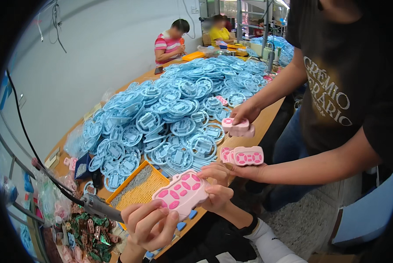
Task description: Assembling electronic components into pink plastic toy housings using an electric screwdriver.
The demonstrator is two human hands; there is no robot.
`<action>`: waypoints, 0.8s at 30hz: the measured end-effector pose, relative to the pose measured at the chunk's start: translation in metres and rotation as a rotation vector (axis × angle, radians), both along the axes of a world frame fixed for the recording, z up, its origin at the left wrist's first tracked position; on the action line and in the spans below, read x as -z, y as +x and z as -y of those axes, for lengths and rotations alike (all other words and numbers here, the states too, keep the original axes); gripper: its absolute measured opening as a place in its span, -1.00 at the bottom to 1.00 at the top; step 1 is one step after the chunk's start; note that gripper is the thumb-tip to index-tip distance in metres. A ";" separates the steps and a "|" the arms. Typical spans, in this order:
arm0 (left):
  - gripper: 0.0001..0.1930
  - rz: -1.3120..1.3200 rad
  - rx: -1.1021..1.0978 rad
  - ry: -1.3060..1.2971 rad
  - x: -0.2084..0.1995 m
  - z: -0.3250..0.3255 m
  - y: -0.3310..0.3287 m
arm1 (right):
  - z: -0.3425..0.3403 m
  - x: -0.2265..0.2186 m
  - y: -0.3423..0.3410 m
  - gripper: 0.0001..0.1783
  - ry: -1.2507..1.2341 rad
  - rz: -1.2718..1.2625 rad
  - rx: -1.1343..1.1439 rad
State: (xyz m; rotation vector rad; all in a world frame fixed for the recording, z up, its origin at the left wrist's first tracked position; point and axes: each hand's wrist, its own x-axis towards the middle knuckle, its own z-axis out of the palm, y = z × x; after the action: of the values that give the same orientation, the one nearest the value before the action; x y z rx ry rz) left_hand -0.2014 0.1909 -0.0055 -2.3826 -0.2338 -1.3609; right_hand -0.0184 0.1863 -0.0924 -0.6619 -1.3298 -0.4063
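Note:
A pale pink plastic button panel (182,193) with bright pink buttons is held up at a tilt between my two hands, its button side facing me. My left hand (149,224) pinches its lower left edge with thumb and fingers. At the panel's right end, my right hand (217,187) grips with bent fingers. Close by on the right, a co-worker's hand (244,172) holds several similar pink panels (248,156). The co-worker's other hand (244,111) grasps a small stack of pink panels (238,126) above the table edge.
A large heap of light blue plastic rings (179,105) covers the wooden table. A yellow tray (144,188) with small metal parts sits before it. An electric screwdriver (101,207) hangs at left, above green circuit boards (95,236). The co-worker in black (332,79) stands at right; others sit behind.

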 end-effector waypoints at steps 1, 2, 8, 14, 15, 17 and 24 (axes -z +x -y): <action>-0.75 0.001 -0.017 -0.008 0.004 0.001 -0.004 | 0.003 -0.003 -0.003 -0.66 0.017 0.016 -0.027; -0.74 0.028 0.034 -0.077 0.010 0.003 -0.009 | 0.005 -0.004 -0.005 -0.63 0.031 0.032 -0.054; -0.64 0.188 -0.062 -0.538 0.061 0.016 -0.045 | 0.024 0.017 -0.024 -0.56 -0.327 0.132 -0.366; -0.66 0.532 -0.132 -1.192 0.117 0.035 -0.069 | 0.032 0.040 -0.059 -0.64 -0.710 0.150 -0.405; -0.66 0.551 -0.160 -1.208 0.125 0.036 -0.075 | 0.033 0.041 -0.065 -0.66 -0.833 0.113 -0.420; -0.68 0.487 -0.240 -1.387 0.144 0.035 -0.089 | 0.028 0.048 -0.076 -0.67 -0.976 0.091 -0.459; -0.77 0.244 -0.378 -1.572 0.147 0.023 -0.108 | 0.000 0.049 -0.085 -0.71 -1.695 0.125 -0.516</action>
State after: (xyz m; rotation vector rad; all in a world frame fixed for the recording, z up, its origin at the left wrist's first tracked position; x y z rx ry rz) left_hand -0.3097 0.1681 -0.1522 -2.7813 -2.4058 -1.4274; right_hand -0.1039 0.1864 -0.1409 -1.5725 -1.7023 1.2990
